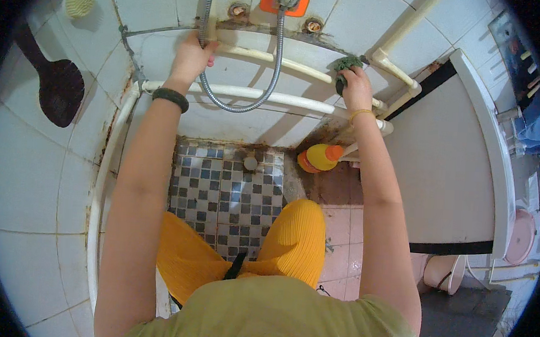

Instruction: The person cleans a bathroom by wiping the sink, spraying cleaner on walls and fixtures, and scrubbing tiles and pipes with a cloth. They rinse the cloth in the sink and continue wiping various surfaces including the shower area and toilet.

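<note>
My left hand (191,59) is closed around the flexible metal shower hose (275,63), right beside a cream wall pipe (253,54). The hose hangs below that hand in a U and rises to a hand shower in an orange holder (285,0). In my right hand (357,88) is a green scouring pad (348,62), pressed at the right part of the same cream pipe. Part of the pad and the pipe beneath it are hidden by my fingers. A thicker white pipe (255,93) runs across just below both hands.
On the floor stands a yellow bottle with an orange cap (320,157). A white-topped appliance or cabinet (444,164) borders my right arm. At left hang a dark slotted spatula (61,91) and a pale scrub brush (80,1). A pink bucket (443,273) sits at lower right.
</note>
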Action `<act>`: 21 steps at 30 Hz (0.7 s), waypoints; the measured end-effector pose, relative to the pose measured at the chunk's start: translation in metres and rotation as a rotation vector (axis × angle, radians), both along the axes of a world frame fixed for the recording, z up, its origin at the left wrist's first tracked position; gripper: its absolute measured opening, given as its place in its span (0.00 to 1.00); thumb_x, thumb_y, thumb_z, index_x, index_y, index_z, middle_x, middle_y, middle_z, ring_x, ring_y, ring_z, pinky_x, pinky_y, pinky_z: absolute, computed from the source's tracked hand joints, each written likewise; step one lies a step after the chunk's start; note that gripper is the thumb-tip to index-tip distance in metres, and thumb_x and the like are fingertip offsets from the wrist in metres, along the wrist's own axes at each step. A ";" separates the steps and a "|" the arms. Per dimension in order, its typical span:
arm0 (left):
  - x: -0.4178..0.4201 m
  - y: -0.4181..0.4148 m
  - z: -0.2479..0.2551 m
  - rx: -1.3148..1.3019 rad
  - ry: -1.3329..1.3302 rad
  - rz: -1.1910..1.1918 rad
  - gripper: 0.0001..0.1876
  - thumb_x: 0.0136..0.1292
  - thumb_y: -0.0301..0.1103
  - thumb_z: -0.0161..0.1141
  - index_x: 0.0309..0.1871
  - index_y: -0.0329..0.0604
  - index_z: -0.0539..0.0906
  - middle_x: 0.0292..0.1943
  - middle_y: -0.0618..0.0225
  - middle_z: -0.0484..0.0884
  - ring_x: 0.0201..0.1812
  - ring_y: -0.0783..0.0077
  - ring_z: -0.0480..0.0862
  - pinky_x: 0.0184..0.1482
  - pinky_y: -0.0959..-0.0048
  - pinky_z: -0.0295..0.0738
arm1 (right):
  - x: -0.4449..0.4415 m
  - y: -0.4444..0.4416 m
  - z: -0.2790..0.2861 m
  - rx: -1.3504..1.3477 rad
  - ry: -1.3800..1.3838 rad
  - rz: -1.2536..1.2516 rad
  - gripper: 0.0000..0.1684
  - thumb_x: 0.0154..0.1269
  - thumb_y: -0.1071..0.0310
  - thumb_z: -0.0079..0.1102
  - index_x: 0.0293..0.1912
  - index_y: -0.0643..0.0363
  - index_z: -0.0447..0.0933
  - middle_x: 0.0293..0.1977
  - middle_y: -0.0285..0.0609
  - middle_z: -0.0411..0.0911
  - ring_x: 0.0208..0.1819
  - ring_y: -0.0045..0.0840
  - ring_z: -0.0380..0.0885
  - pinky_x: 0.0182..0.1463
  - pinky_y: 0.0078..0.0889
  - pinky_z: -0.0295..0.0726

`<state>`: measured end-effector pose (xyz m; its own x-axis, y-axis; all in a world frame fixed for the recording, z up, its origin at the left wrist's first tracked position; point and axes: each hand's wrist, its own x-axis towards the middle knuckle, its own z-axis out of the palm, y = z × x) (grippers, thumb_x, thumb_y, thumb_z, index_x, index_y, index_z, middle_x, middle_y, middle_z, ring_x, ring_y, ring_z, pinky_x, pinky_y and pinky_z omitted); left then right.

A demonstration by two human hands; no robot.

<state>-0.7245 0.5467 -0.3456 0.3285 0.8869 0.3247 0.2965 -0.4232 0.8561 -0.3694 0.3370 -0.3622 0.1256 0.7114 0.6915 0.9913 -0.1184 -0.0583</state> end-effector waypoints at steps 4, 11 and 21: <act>-0.008 -0.001 0.012 0.006 0.081 -0.040 0.13 0.69 0.34 0.61 0.47 0.33 0.74 0.28 0.64 0.83 0.20 0.76 0.79 0.21 0.74 0.78 | -0.064 0.055 0.007 0.047 0.095 0.138 0.21 0.51 0.74 0.65 0.49 0.53 0.82 0.42 0.48 0.80 0.48 0.46 0.79 0.50 0.45 0.79; -0.014 0.031 0.003 0.009 0.095 -0.100 0.13 0.67 0.36 0.62 0.46 0.36 0.77 0.22 0.64 0.82 0.22 0.72 0.82 0.26 0.69 0.76 | -0.207 0.162 0.046 -0.054 0.121 0.460 0.13 0.59 0.70 0.58 0.45 0.54 0.79 0.41 0.50 0.83 0.44 0.48 0.82 0.48 0.46 0.80; -0.014 0.011 0.002 0.075 0.100 0.040 0.14 0.67 0.38 0.65 0.40 0.35 0.76 0.22 0.64 0.83 0.21 0.74 0.82 0.24 0.74 0.76 | -0.011 0.019 0.006 -0.115 -0.100 0.088 0.12 0.61 0.69 0.55 0.43 0.49 0.82 0.41 0.40 0.81 0.49 0.37 0.80 0.53 0.42 0.81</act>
<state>-0.7384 0.5576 -0.3433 0.3270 0.8745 0.3583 0.3965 -0.4711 0.7879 -0.3801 0.3558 -0.3558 -0.0057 0.7918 0.6107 0.9983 -0.0312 0.0497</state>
